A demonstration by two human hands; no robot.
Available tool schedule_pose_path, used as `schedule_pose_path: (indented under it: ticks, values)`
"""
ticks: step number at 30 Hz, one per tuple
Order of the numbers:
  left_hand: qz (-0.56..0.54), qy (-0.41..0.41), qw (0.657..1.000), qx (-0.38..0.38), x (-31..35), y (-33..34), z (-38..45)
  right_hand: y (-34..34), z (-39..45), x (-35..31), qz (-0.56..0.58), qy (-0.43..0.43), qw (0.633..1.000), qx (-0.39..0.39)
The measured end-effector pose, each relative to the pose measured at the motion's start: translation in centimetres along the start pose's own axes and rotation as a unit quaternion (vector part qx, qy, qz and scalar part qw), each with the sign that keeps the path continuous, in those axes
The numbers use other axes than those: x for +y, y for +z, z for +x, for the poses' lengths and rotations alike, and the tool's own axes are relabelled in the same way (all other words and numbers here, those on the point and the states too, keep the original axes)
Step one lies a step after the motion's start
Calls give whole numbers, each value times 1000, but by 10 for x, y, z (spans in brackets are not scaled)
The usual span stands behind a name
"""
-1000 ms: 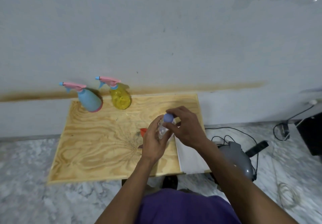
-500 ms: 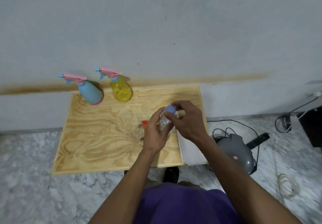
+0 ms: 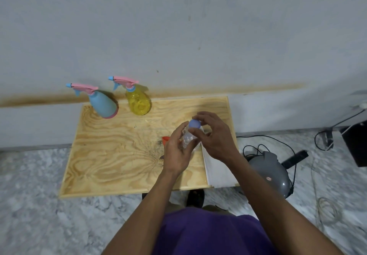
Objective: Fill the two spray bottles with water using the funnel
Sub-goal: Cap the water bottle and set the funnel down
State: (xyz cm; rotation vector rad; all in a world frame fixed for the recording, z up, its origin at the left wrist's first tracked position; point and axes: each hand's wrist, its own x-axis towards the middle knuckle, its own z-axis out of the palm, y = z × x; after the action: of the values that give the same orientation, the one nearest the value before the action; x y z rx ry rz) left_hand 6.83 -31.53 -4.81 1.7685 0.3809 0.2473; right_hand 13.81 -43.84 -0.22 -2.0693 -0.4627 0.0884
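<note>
A blue spray bottle [image 3: 103,105] and a yellow spray bottle [image 3: 139,103], both with pink trigger heads screwed on, stand at the back of the wooden table [image 3: 119,145]. My left hand [image 3: 177,151] holds a clear water bottle [image 3: 188,138] upright over the table's right half. My right hand [image 3: 215,135] pinches its blue cap [image 3: 194,124] from above. An orange funnel [image 3: 165,140] lies on the table, mostly hidden behind my left hand.
A white sheet [image 3: 218,169] lies on the table's right front corner. On the marble floor to the right sit a grey appliance [image 3: 272,173] with black cables and a black box [image 3: 357,143]. The wall runs right behind the table.
The camera view has shifted slightly. Both hands stay on the water bottle, my right fingers shifting around the blue cap. The spray bottles have not moved.
</note>
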Motion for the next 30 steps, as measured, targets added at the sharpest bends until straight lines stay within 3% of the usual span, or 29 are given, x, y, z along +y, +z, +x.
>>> schedule_pose_path:
  ticks: [9, 15, 30]
  values:
    - [9, 7, 1000, 14, -1, 1, 0, 22, -7, 4, -3, 12, 994, 105]
    - [-12, -7, 1000, 19, 0, 1, -2, 21, -12, 10, 30, 15, 998, 52]
    - [-5, -19, 1000, 11, -4, 2, 0, 30, -9, 7, 49, 57, 989, 126]
